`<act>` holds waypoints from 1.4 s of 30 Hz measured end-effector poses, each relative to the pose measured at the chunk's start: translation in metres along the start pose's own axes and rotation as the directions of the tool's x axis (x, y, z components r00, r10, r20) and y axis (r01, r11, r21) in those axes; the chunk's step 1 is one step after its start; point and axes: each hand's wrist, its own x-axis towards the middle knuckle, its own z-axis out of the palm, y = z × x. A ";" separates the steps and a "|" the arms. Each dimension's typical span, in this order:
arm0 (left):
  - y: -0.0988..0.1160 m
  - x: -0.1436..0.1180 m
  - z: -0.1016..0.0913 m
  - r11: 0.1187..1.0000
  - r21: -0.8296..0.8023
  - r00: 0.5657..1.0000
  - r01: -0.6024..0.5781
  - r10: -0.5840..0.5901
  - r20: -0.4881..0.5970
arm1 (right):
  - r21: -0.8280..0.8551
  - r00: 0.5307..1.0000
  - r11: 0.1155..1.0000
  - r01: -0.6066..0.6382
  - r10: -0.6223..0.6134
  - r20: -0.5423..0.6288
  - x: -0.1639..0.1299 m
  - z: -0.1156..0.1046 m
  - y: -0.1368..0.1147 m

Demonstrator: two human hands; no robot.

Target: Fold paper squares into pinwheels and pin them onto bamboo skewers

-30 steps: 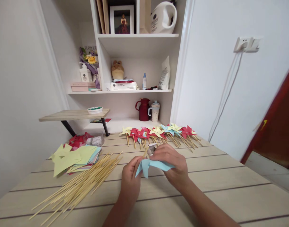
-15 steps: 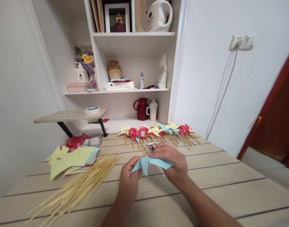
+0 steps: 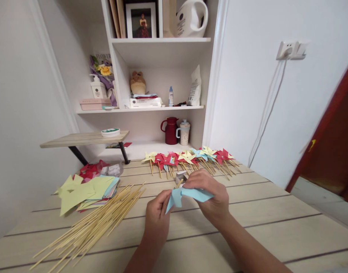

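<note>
Between my two hands is a light blue paper pinwheel, its blades folded. My left hand is closed on its left side, fingers pinching near a blade. The fingers of my right hand are closed round its right side, with the palm turned inward. A short piece of wooden stick shows just beyond the pinwheel; whether it is joined to it I cannot tell. Behind the right fingertips stands a small open box, partly hidden.
Finished pinwheels on sticks lie in a row at the back. To the left are a bundle of thin wooden sticks, yellow paper pinwheel shapes and a clear container. A small raised shelf stands behind them.
The blue pinwheel has tilted and shifted slightly right between my hands. My left hand has also moved a little right, and more of the small box shows.
</note>
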 end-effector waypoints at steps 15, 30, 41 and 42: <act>-0.002 -0.001 -0.002 0.992 0.101 0.997 -0.081 0.079 0.016 | 0.002 1.000 1.000 -0.007 0.007 -0.001 0.000 0.001 0.001; -0.007 0.002 -0.008 0.919 0.224 0.944 -0.323 0.331 0.002 | -0.018 1.000 1.000 0.003 -0.004 -0.007 -0.001 0.002 0.003; 0.000 0.006 -0.015 0.694 0.425 0.803 -0.581 0.573 0.163 | 0.019 1.000 1.000 0.016 -0.015 -0.026 -0.002 0.000 -0.001; 0.000 0.006 -0.016 0.657 0.453 0.783 -0.603 0.596 0.179 | 0.014 0.999 1.000 0.002 -0.002 -0.033 -0.002 -0.001 -0.001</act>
